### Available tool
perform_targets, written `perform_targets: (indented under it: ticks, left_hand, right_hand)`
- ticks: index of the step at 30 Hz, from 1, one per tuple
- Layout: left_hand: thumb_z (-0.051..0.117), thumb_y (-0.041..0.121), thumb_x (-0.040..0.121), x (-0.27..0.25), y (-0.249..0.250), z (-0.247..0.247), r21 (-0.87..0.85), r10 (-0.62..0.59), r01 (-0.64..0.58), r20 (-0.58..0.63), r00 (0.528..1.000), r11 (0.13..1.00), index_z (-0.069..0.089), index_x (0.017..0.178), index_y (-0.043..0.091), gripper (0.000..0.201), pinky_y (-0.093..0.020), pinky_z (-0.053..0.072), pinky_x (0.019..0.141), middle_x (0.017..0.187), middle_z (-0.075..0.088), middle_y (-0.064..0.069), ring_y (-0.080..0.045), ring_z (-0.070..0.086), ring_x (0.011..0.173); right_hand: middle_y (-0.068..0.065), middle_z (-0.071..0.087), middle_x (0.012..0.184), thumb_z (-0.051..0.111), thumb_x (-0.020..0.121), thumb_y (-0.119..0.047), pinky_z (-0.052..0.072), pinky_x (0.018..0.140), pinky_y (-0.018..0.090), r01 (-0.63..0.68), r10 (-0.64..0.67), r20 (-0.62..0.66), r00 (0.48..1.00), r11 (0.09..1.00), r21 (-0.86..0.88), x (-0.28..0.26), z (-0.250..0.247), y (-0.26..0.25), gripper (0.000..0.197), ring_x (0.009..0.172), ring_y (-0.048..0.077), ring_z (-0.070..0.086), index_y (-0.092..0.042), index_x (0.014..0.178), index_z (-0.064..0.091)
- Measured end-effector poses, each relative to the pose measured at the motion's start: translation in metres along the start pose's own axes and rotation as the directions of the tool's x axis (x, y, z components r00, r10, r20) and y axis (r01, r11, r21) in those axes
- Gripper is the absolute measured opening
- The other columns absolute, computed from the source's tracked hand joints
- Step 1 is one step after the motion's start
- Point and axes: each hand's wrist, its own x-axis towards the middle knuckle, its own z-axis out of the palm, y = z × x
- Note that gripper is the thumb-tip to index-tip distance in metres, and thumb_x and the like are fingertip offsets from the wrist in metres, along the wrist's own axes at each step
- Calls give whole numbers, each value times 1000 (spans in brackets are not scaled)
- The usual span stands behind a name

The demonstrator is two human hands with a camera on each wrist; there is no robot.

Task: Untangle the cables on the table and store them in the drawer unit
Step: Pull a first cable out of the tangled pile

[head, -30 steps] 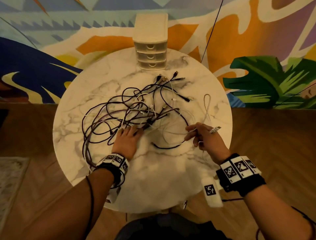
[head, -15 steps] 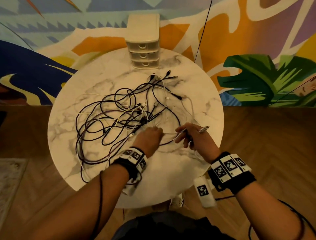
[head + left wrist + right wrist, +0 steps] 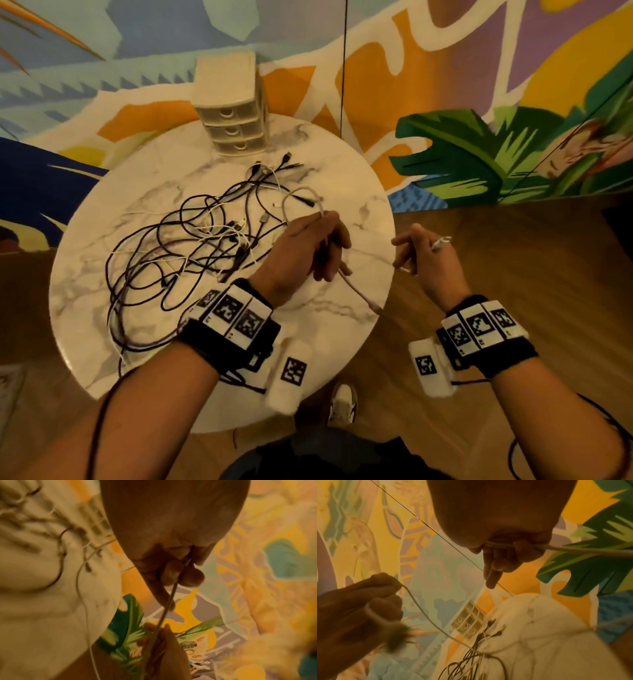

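A tangle of dark and white cables [image 3: 191, 246] lies on the round marble table [image 3: 102, 308], left of both hands. At the table's far edge stands a cream drawer unit [image 3: 233, 113] with all three drawers closed. My left hand [image 3: 329, 246] grips one white cable [image 3: 356, 293] that loops back toward the tangle. The same cable runs taut from my left fingers [image 3: 171, 573] to my right hand [image 3: 159, 649]. Past the table's right edge, my right hand [image 3: 421, 250] holds the cable's plug end [image 3: 440, 243]. In the right wrist view the cable [image 3: 590, 550] crosses my curled fingers.
The table stands against a painted mural wall [image 3: 479, 144], on a wooden floor [image 3: 513, 274]. A thin black wire [image 3: 344, 68] hangs down the wall behind the table. A shoe [image 3: 342, 404] shows below the table's near edge.
My left hand left the tangle, moved right and took hold of the white cable. My right hand drew the plug end rightward past the table edge, pulling the cable out of the pile.
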Motion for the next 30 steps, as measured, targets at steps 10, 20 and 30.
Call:
perform_targets:
  ticks: [10,20,30]
  left_hand:
    - [56,27,91,-39,-151,56,930,-713,-200,364,599,307,63,116,20,27,-27,41,91,119,62,-1,-21,56,112]
    - [54,27,93,8,9,127,720,366,-551,421,830,422,55,107,9,23,-22,42,62,95,57,-2,-8,51,75]
    - [53,11,94,13,59,130,710,669,-625,294,683,326,58,88,-2,16,-5,30,59,76,49,6,2,36,60]
  right_hand:
    - [4,64,67,27,101,-43,42,62,27,50,-58,-154,986,997,-56,-22,-65,4,49,66,16,60,-15,89,65]
    - [4,60,96,50,86,-15,47,82,28,221,-224,165,961,975,33,-61,-63,-10,32,90,19,57,5,109,59]
    - [2,48,58,40,99,-33,35,58,34,-285,285,-48,957,901,-328,-65,-69,133,44,60,22,46,-15,59,47]
